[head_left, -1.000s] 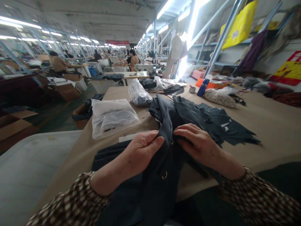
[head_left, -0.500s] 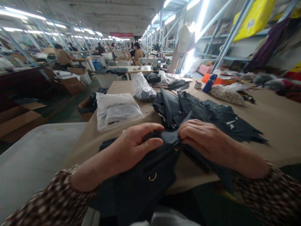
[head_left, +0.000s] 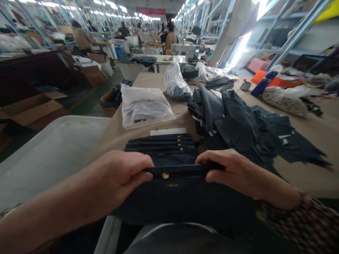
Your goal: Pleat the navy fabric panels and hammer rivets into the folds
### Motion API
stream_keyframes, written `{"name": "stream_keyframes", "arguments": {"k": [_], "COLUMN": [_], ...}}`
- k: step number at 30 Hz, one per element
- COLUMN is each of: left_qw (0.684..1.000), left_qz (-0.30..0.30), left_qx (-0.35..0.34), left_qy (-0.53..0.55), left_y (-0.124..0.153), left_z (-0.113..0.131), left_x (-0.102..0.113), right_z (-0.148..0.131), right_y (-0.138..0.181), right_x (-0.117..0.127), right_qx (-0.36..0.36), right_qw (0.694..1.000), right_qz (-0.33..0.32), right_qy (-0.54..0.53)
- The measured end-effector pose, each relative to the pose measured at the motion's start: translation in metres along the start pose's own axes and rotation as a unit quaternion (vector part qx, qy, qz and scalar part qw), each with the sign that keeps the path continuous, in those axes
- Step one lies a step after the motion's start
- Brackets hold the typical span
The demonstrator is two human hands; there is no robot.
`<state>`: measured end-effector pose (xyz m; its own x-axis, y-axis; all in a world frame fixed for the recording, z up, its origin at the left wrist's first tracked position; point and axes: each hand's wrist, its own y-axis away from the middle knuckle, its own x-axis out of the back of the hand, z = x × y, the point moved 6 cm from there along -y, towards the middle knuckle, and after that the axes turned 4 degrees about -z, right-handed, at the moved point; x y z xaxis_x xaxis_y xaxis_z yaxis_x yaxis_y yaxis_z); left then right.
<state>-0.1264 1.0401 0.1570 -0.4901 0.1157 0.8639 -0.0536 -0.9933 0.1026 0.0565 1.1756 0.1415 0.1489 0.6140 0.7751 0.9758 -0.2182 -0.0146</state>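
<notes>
Left hand [head_left: 129, 171] and right hand [head_left: 227, 169] pinch dark fabric piece [head_left: 185, 201] near top-edge ends; edge best held level, evenly taut, gold fitting [head_left: 165, 175] uncovered.

Bags, boxes and one co-worker around the table [head_left: 312, 181], watched from my remote seat.
Beside the table's left edge I see a flat plastic bag [head_left: 145, 102]; near the far edge sits a bulging clear bag [head_left: 177, 83] with dark contents. Towards the right edge I pick out a small cup [head_left: 245, 85], a tilted blue object [head_left: 265, 83] by an orange tray [head_left: 284, 82], and a bag of pale pieces [head_left: 284, 100], too blurred for me to identify. Off the left edge I have a pale tub [head_left: 58, 151] and an open cardboard box [head_left: 31, 111]. Beyond the far edge, a person in tan [head_left: 171, 40] is near a sewing machine [head_left: 182, 51].
</notes>
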Motion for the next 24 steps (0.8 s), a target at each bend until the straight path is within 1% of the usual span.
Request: {"name": "stream_keyframes", "arguments": {"k": [1, 2, 4, 5, 7, 9, 11, 13, 15, 19, 22, 24], "left_qw": [1.0, 0.999, 0.996, 0.994, 0.99, 0.983, 0.975, 0.971, 0.97, 0.965, 0.962, 0.955], "left_qz": [-0.027, -0.041, -0.063, -0.07, -0.072, -0.081, -0.097, -0.107, -0.108, -0.121, -0.125, -0.102], "left_qx": [0.009, 0.024, 0.042, 0.047, 0.057, 0.081, 0.112, 0.13, 0.134, 0.139, 0.131, 0.126], "left_qy": [-0.003, -0.011, -0.043, -0.065, -0.108, -0.143, -0.164, -0.172, -0.172, -0.184, -0.206, -0.247], "left_y": [-0.009, -0.018, -0.036, -0.044, -0.059, -0.071, -0.079, -0.084, -0.087, -0.088, -0.087, -0.087], "left_z": [-0.013, -0.028, -0.054, -0.065, -0.084, -0.099, -0.109, -0.115, -0.118, -0.121, -0.113, -0.099], "left_x": [-0.003, -0.006, -0.019, -0.027, -0.044, -0.059, -0.071, -0.077, -0.08, -0.08, -0.078, -0.075], "right_z": [0.02, 0.041, 0.076, 0.09, 0.108, 0.117, 0.124, 0.13, 0.132, 0.125, 0.121, 0.121], "right_y": [-0.008, -0.016, -0.03, -0.036, -0.048, -0.057, -0.064, -0.067, -0.069, -0.073, -0.074, -0.075], "right_x": [-0.01, -0.02, -0.039, -0.047, -0.059, -0.068, -0.073, -0.074, -0.073, -0.072, -0.07, -0.07], "right_qx": [-0.033, -0.068, -0.121, -0.137, -0.146, -0.137, -0.141, -0.156, -0.171, -0.185, -0.2, -0.206], "right_qw": [0.999, 0.995, 0.99, 0.989, 0.988, 0.981, 0.97, 0.965, 0.963, 0.958, 0.953, 0.953], "right_qz": [-0.015, -0.025, -0.018, -0.006, 0.024, 0.035, 0.031, 0.022, 0.015, -0.005, -0.01, -0.01], "right_qy": [-0.035, -0.063, -0.07, -0.048, 0.036, 0.132, 0.194, 0.211, 0.209, 0.22, 0.227, 0.224]}}
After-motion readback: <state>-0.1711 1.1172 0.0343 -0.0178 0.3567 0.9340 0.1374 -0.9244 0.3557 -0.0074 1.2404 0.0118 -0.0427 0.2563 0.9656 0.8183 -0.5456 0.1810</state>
